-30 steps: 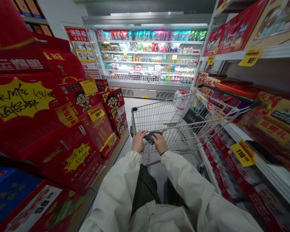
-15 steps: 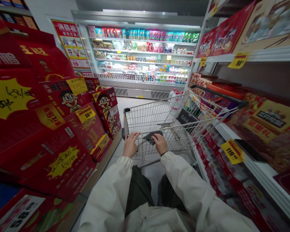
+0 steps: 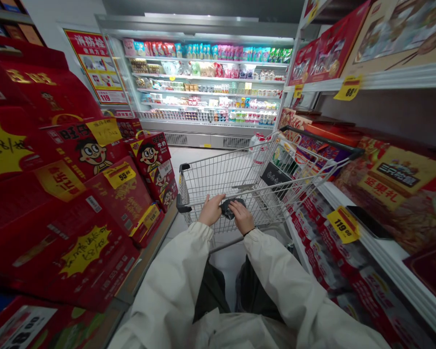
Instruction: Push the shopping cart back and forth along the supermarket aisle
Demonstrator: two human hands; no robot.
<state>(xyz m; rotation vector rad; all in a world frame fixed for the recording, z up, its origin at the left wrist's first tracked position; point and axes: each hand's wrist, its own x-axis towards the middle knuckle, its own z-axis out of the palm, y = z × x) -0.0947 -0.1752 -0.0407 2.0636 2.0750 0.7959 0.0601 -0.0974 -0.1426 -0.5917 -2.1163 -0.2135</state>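
A dark grey, crumpled item (image 3: 228, 208) is held just above the near side of the metal shopping cart (image 3: 236, 167); its kind is not clear. My right hand (image 3: 242, 217) is closed on its right side, fingers bent over the top. On the opposite side, my left hand (image 3: 211, 210) grips its upper left edge, with part of the grip hidden. The cart stands crosswise in front of me, its black-cornered end at left. Inside it, a black panel with white drawings (image 3: 276, 180) leans at the right.
Stacked red gift boxes (image 3: 94, 242) line the left side. At right, a shelf (image 3: 385, 245) carries snack gift packs (image 3: 392, 177) and a dark phone-like slab (image 3: 368, 223). A lit refrigerated display (image 3: 207, 87) spans the back. Bottles with red caps (image 3: 258, 148) stand beyond the cart.
My left hand has left the cart's rim and moved right to the dark grey item. That item now looks more bunched together. The view has shifted slightly.
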